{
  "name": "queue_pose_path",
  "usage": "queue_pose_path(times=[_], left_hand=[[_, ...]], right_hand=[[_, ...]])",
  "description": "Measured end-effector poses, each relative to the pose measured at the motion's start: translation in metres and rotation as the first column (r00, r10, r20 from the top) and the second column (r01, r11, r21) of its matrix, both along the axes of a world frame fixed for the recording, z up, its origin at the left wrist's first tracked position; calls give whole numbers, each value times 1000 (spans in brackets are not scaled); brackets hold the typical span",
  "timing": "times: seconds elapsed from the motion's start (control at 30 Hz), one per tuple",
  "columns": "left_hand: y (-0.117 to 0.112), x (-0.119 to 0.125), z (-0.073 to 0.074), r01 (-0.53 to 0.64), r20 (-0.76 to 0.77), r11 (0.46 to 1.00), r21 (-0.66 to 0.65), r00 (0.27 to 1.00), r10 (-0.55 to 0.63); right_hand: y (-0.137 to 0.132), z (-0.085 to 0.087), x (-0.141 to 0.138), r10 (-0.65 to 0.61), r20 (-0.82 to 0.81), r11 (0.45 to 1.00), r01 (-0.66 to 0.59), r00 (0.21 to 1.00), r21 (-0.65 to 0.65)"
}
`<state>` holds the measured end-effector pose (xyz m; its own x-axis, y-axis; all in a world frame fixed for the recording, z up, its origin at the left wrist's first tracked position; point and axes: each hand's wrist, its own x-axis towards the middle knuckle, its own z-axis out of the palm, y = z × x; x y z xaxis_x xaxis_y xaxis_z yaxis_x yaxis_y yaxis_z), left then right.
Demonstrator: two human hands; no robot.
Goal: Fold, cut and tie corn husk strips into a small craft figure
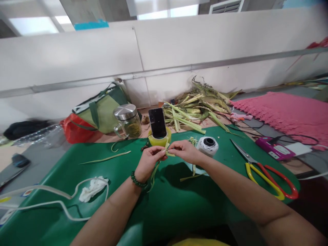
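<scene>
Above the green mat (164,208), both forearms converged and the left hand (150,161) and right hand (186,151) met fingertip to fingertip, each pinched on a thin, flat, pale-green leaf strip (155,172) trailing below the left wrist. Beyond stood a phone (157,122) and a white twine spool (208,145).

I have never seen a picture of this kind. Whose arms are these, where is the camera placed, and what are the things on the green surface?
There is no machine here. These are one person's two bare hands, seen from a camera worn on that person's head, which looks forward and down. The left hand and the right hand pinch thin green leaf strips between their fingertips, above a green mat. On the mat lie scissors, a white thread spool and a crumpled tissue. Behind them are a phone, a lidded glass jar and a pile of leaves.
</scene>
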<state>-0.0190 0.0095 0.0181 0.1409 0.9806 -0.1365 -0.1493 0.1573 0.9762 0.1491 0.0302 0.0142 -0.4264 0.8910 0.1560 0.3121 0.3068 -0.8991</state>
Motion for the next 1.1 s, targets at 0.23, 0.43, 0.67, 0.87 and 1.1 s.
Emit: queue_pose_path(times=[0.23, 0.43, 0.67, 0.87, 1.1], left_hand=[[-7, 6, 5, -50, 171, 995, -92, 983, 65], [-3, 0, 4, -65, 80, 997, -52, 994, 69], [5, -3, -3, -18, -354, 972, 236, 930, 103], [-1, 1, -6, 185, -521, 956, 230, 853, -40], [1, -3, 0, 300, -36, 950, -93, 952, -304]], right_hand=[[-6, -2, -2, 6, -39, 993, -1, 999, 119], [-3, -6, 0, 11, 26, 986, -15, 1000, 167], [-16, -4, 4, -160, 464, 832, -133, 871, 538], [-16, -1, 5, -94, 429, 799, -189, 899, 571], [19, -17, 6, 82, -74, 992, -88, 994, -87]])
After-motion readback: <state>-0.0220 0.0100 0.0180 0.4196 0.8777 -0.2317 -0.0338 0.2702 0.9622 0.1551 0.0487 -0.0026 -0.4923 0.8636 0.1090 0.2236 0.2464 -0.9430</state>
